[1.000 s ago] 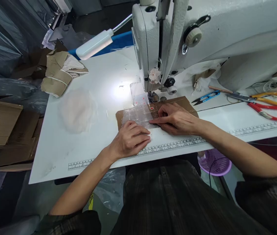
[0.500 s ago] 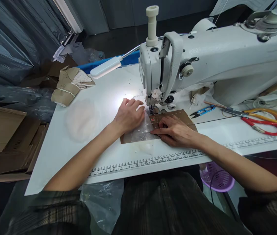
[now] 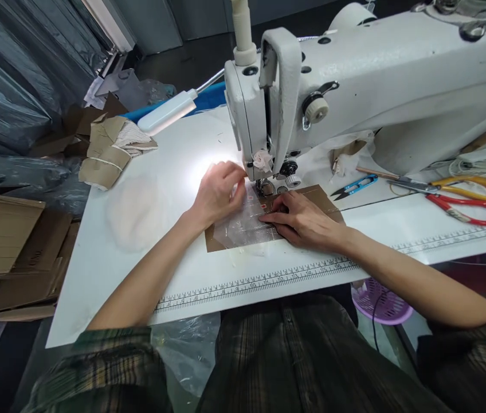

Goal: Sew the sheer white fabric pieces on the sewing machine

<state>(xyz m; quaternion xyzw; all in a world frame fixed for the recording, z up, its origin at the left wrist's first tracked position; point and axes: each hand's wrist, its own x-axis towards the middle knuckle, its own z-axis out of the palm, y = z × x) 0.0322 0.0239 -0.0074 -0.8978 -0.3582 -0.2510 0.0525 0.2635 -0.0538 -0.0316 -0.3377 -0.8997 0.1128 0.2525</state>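
My left hand point(image 3: 220, 192) is raised just left of the needle area of the white sewing machine point(image 3: 279, 109). Its fingers bend together in a pinch, and anything between the fingertips is too small to make out. Beneath it, a translucent whitish piece point(image 3: 243, 223) lies over a brown sheet point(image 3: 320, 201), close to the presser foot point(image 3: 264, 186). My right hand point(image 3: 305, 222) rests on the sheet to the right of the foot. Its index finger stretches left onto the translucent piece's edge, apart from the other, curled fingers. A small reddish mark point(image 3: 263, 206) shows near the foot.
Blue thread snips point(image 3: 357, 186) and red-and-yellow-handled scissors point(image 3: 462, 198) lie at right. A lamp point(image 3: 168, 112) lights the table. A pale round pile point(image 3: 133, 212) and a tied tan bundle point(image 3: 108, 152) sit left. A printed ruler point(image 3: 251, 285) runs along the front edge.
My left hand has lifted off the translucent piece, its fingers drawing together near the needle. My right hand stays on the sheet. The camera view has shifted slightly.
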